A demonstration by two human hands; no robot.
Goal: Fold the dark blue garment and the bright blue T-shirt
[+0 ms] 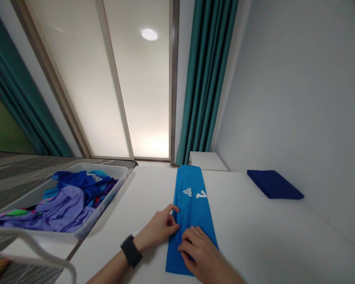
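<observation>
A bright blue sports garment [192, 215] lies folded into a long narrow strip on the white table [136, 205]. White lettering, including "PEAK" under a triangle mark, shows on its upper part. My left hand [161, 225], with a black watch [131, 251] on its wrist, touches the garment's left edge. Its thumb and index fingertip are apart there, while the other fingers curl between them. On the lower part of the cloth rests my right hand [199, 252], fingers bent and partly spread over the fabric. No cloth is visibly gripped by either hand.
A clear plastic bin [122, 173] of crumpled clothes, with a lavender garment [65, 209] on top, stands at left. A folded navy cloth [275, 184] lies at right near the wall. Behind the table are a white cabinet [208, 161] and a teal curtain [207, 79].
</observation>
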